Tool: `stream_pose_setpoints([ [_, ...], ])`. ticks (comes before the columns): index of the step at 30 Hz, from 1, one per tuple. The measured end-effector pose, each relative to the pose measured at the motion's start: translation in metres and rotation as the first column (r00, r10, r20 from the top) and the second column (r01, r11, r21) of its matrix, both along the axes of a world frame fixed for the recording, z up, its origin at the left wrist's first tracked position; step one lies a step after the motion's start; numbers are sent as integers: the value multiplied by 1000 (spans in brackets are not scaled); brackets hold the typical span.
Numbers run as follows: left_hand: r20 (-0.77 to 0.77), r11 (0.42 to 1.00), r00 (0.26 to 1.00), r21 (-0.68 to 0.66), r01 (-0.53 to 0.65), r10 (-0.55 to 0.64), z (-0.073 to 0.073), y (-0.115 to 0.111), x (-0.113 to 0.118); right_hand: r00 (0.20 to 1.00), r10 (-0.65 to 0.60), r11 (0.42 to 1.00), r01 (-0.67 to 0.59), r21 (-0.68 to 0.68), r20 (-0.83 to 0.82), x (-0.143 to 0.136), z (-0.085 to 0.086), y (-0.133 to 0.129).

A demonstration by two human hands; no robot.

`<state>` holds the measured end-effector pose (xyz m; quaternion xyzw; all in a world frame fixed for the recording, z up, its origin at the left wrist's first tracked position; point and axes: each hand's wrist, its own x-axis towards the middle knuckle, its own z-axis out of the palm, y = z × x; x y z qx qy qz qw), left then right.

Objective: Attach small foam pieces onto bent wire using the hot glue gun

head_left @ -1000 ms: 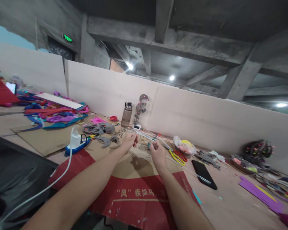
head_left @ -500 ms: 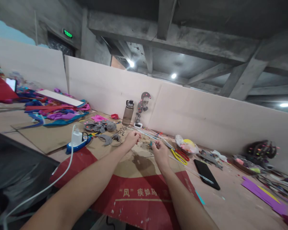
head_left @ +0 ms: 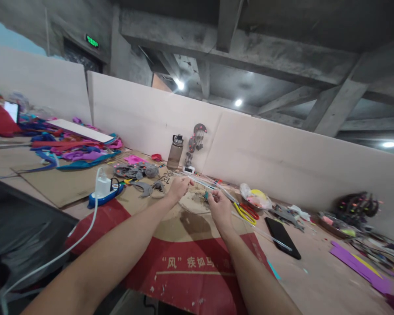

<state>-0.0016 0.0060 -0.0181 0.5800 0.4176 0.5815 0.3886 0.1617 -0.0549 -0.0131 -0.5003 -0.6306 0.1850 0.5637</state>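
My left hand (head_left: pixel 180 188) is closed in a pinch above the cardboard (head_left: pixel 170 227), and whatever lies between its fingertips is too small to make out. To its right, my right hand (head_left: pixel 219 207) has thumb and fingers pinched on a small teal piece (head_left: pixel 206 195). Between the two hands, small thin bits lie on a pale patch (head_left: pixel 193 202) of the cardboard. Grey crescent-shaped pieces (head_left: pixel 144 189) rest left of my left hand. Scissors with yellow handles (head_left: pixel 244 215) lie just right of my right hand.
A bottle (head_left: pixel 175 153) and a grey hanging ornament (head_left: pixel 197 142) stand by the partition. A black phone (head_left: pixel 282 238) and a bowl (head_left: pixel 256 201) are at right. On the left are a blue power strip (head_left: pixel 105 196) with a white cable and coloured fabric strips (head_left: pixel 82 155).
My left hand has shifted slightly left and its fingers have drawn lower. My right hand stays nearly in place with the teal piece. The view has moved a little.
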Motion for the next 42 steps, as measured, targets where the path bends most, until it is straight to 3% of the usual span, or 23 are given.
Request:
stream_pose_setpoints([
  [7,-122,981,977,-108,164,-177,-8,-9,21,1000,-5,1000,5,3,8,2,-1,2],
  [11,22,951,956,-94,294,-293,-2,-18,25,1000,2,1000,-2,-7,-8,1,-1,1],
  [15,169,912,905,-63,405,-390,3,-24,27,990,53,998,-55,-11,-127,-3,2,-1],
  [23,193,944,938,-107,313,-289,7,-36,34,965,86,996,-92,-15,-249,-3,-3,2],
  [42,230,958,938,-63,279,-258,10,-34,30,966,121,990,-134,-41,-229,-6,-5,2],
])
